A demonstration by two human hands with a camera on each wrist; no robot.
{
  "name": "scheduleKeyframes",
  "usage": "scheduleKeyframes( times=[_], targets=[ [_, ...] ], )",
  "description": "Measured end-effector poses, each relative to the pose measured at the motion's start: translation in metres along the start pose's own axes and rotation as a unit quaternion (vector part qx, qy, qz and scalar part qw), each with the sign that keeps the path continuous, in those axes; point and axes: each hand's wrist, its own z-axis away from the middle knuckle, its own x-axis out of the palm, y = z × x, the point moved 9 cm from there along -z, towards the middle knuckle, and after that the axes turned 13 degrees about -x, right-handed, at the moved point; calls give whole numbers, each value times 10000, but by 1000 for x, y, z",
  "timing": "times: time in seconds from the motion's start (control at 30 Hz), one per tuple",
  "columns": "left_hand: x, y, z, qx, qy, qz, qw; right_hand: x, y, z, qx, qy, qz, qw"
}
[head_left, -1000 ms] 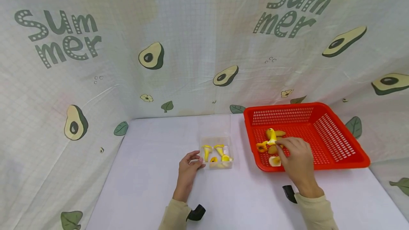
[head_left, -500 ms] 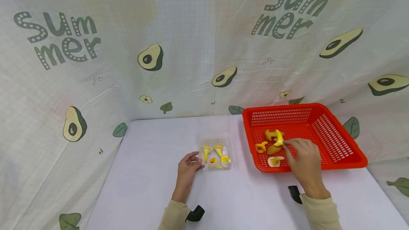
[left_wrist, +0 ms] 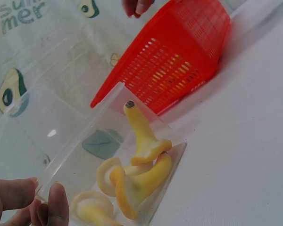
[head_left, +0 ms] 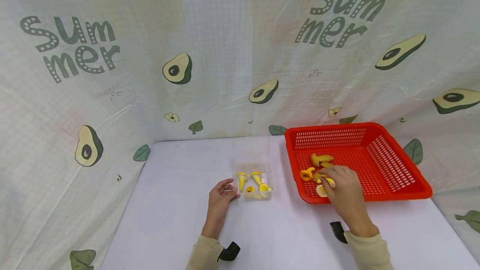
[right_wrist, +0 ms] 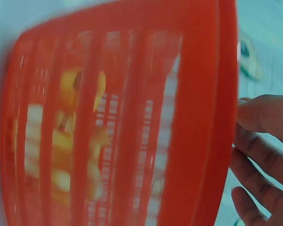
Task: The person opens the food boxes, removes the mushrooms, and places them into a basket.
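In the head view, my left hand holds the near left corner of a clear plastic box, thumb and fingers at its wall. Several yellow mushrooms lie inside it. My right hand is low inside the red basket, fingertips beside a brown mushroom. A yellow mushroom shows under its fingers, partly covered; whether it is pinched cannot be seen. Nearby are an orange mushroom, a pale mushroom and another brown mushroom. The basket rim hides the fingertips in the right wrist view.
A white table bears the box and, to its right, the basket. The box's clear lid stands open behind it. A printed curtain hangs behind the table. Black wrist mounts sit by both sleeves.
My right hand moved right with the yellow mushroom, then back left and lower, bringing the mushroom down near the pale one. The left hand stays at the box.
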Motion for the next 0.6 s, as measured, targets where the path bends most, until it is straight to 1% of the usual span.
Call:
scheduleKeyframes(
  times=[0.17,0.3,0.4,0.6],
  targets=[
    [0,-1,0,-19,12,-9,10000,17,-26,-9,-531,-9,-325,9981],
    [0,-2,0,-29,-7,-34,10000,29,-41,-15,-830,0,-491,9953],
    [0,-3,-1,-14,-28,-45,10000,38,-50,-21,-905,-80,-607,9940],
    [1,0,1,8,-37,-41,10000,58,-64,-32,-828,-434,-812,9923]
  ],
)
